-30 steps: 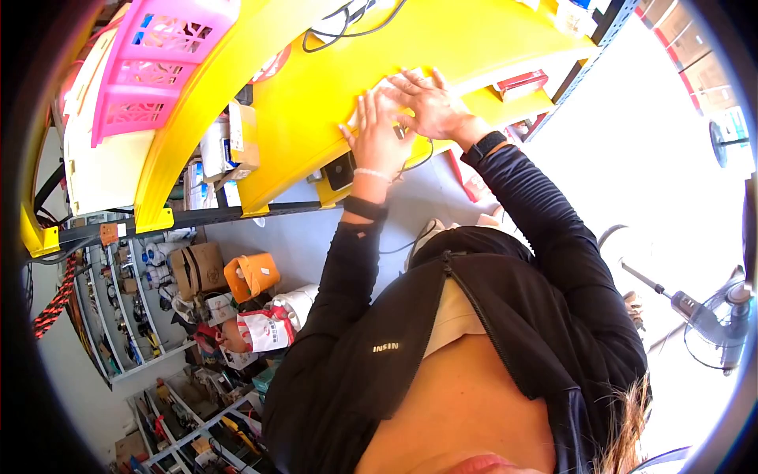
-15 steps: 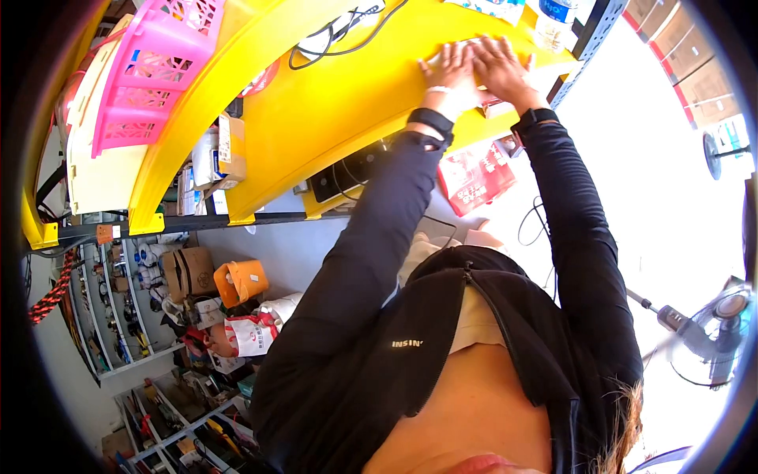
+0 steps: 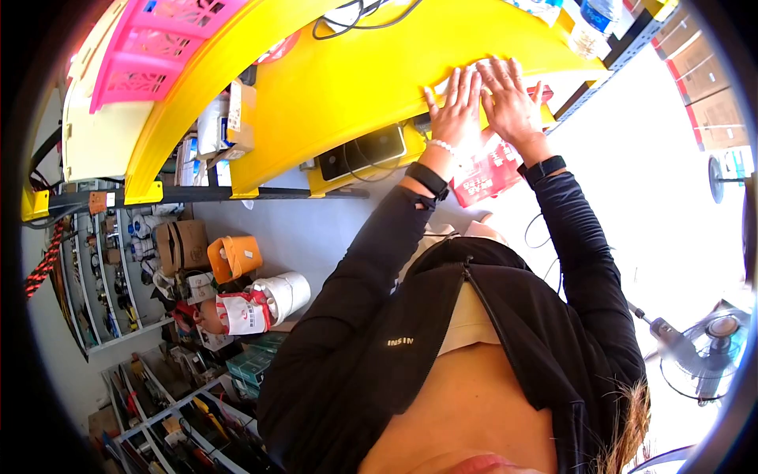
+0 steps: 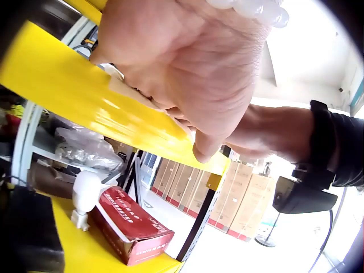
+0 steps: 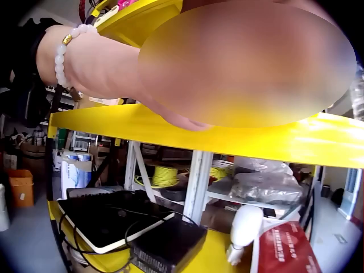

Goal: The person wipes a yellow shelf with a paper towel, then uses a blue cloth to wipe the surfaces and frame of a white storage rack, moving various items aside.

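Both hands lie on a yellow shelf, side by side near its front edge. My left hand, with a white bead bracelet at its wrist, presses down with fingers straight. Beside it, on the right, my right hand also has its fingers extended. Under the left hand, a thin pale cloth or paper shows in the left wrist view; most of it is hidden by the palm and fingers. Much of the hand area in the right wrist view is blurred.
A water bottle stands at the shelf's right end, and cables lie at the back. On the lower level are a red box, a white bulb-shaped device and a black box. A pink basket sits left.
The hands have slid rightward along the shelf from its middle, then drawn slightly back toward the front edge. They overlapped one second ago and now lie side by side.
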Tool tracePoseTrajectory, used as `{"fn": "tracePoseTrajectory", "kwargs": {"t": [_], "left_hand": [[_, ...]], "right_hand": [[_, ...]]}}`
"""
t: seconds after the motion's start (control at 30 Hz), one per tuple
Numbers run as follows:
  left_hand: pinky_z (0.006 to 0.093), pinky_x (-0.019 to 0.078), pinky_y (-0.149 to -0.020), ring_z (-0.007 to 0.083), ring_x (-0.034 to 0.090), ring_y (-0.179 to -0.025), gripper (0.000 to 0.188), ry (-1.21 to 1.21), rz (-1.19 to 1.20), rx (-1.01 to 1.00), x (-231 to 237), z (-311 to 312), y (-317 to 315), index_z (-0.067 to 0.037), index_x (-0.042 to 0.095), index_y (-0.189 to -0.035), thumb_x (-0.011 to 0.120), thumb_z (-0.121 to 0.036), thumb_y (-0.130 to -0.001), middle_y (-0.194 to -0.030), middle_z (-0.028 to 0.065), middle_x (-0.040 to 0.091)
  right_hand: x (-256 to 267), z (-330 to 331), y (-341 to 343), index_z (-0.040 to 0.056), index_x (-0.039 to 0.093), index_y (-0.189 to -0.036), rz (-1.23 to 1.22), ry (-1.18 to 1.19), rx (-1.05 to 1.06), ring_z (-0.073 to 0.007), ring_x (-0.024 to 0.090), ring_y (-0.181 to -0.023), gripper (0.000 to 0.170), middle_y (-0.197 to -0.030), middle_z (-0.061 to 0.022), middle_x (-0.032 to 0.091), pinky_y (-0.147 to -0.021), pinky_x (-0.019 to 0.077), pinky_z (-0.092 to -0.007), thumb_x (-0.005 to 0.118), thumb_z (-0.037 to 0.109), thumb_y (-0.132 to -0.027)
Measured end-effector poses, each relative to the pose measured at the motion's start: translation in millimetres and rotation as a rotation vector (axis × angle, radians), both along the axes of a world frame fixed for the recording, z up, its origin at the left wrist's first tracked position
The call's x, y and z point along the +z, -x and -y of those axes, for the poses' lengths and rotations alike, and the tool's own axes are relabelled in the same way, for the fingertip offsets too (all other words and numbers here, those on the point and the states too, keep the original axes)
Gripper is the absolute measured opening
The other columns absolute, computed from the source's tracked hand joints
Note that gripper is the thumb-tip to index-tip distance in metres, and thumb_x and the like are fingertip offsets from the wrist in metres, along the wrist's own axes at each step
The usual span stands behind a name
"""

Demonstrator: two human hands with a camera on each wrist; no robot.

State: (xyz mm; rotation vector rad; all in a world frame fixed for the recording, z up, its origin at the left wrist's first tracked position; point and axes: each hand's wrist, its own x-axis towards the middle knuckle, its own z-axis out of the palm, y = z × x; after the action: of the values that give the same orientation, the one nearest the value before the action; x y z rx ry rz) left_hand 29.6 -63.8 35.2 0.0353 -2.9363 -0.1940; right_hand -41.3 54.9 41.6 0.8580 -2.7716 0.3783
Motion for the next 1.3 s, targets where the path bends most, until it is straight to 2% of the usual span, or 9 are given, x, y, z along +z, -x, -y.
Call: {"fn": "tracePoseTrajectory", "kwargs": {"t": [0.3,0.4,0.63,0.83,1.0,1.1,1.17,1.2,1.3], "left_hand": [[0.0747,0.0074,-0.105,0.0267,0.013,-0.148,0.096,0.012,0.002,0.152,11,85,-78,-0.009,0.021,-0.152,0.07,-0.048,-0.079,-0.159,0.0097,0.019],[0.0746,0.0069,-0.105,0.0274,0.013,-0.148,0.094,-0.008,0.021,0.199,14,107,-100,-0.008,0.022,-0.151,0.07,-0.045,-0.079,-0.159,0.0103,0.019],[0.0734,0.0075,-0.106,0.03,0.017,-0.147,0.089,-0.014,-0.002,0.258,17,148,-145,-0.011,0.024,-0.151,0.069,-0.041,-0.08,-0.158,0.0116,0.022],[0.0756,0.0151,-0.103,0.0303,0.022,-0.145,0.08,0.008,0.024,0.258,24,182,-172,-0.012,0.03,-0.148,0.069,-0.036,-0.082,-0.156,0.0089,0.026],[0.0761,0.0163,-0.103,0.0322,0.023,-0.145,0.078,-0.036,0.103,0.159,37,194,-151,-0.008,0.033,-0.146,0.066,-0.042,-0.085,-0.155,0.0108,0.028],[0.0755,0.0198,-0.102,0.0347,0.025,-0.143,0.073,0.004,0.155,0.062,46,193,-114,-0.013,0.039,-0.144,0.065,-0.048,-0.084,-0.154,0.0124,0.029],[0.0758,0.0218,-0.1,0.0366,0.028,-0.142,0.07,0.062,0.176,-0.009,55,182,-88,-0.018,0.043,-0.142,0.064,-0.051,-0.084,-0.153,0.0128,0.031],[0.0676,0.0312,-0.101,0.0392,0.039,-0.133,0.063,0.13,0.083,-0.042,56,174,-77,-0.023,0.048,-0.138,0.062,-0.053,-0.084,-0.144,0.0169,0.042],[0.0553,0.0383,-0.101,0.0382,0.047,-0.123,0.057,0.01,0.132,-0.16,59,157,-31,-0.023,0.053,-0.134,0.061,-0.051,-0.085,-0.132,0.0191,0.052]], "right_hand": [[1,96,-55,0.0274,0.036,-0.148,0.001,-0.01,0.192,-0.0258,0.018,-0.147,0.052,-0.157,0.0007,0.026,-0.109,0.0124,-0.0715,0.039,0.04,-0.097],[-8,125,-71,0.0217,0.042,-0.145,-0.056,0.116,0.265,-0.0301,0.024,-0.145,0.053,-0.155,-0.0029,0.032,-0.106,0.0135,-0.0741,0.043,0.039,-0.095],[5,164,-113,0.0231,0.036,-0.148,0.024,0.011,0.334,-0.0273,0.018,-0.147,0.054,-0.157,-0.0025,0.027,-0.108,0.0133,-0.0704,0.039,0.039,-0.097],[6,183,-140,0.0192,0.036,-0.148,0.051,0.03,0.42,-0.0276,0.022,-0.146,0.055,-0.155,-0.0052,0.032,-0.11,0.0153,-0.0677,0.047,0.024,-0.094],[-4,180,-122,0.0191,0.056,-0.132,0.056,0.261,0.421,-0.0165,0.034,-0.141,0.048,-0.144,-0.0023,0.049,-0.112,0.0236,-0.0569,0.056,0.017,-0.084],[17,167,-107,0.0191,0.057,-0.131,0.076,0.131,0.258,-0.0224,0.032,-0.142,0.049,-0.147,-0.0021,0.045,-0.112,0.0261,-0.0559,0.059,0.02,-0.082],[17,158,-89,0.016,0.063,-0.121,-0.024,0.087,0.147,-0.0254,0.042,-0.131,0.044,-0.135,-0.0033,0.051,-0.105,0.0362,-0.0521,0.064,0.019,-0.077],[23,150,-79,0.0151,0.065,-0.118,-0.021,0.059,0.103,-0.0252,0.045,-0.127,0.042,-0.13,-0.0035,0.053,-0.102,0.0391,-0.0506,0.066,0.019,-0.076],[31,124,-53,0.0109,0.071,-0.098,0.007,0.076,0.06,-0.0244,0.052,-0.108,0.027,-0.111,-0.0044,0.058,-0.086,0.0483,-0.042,0.065,0.016,-0.073]]}}
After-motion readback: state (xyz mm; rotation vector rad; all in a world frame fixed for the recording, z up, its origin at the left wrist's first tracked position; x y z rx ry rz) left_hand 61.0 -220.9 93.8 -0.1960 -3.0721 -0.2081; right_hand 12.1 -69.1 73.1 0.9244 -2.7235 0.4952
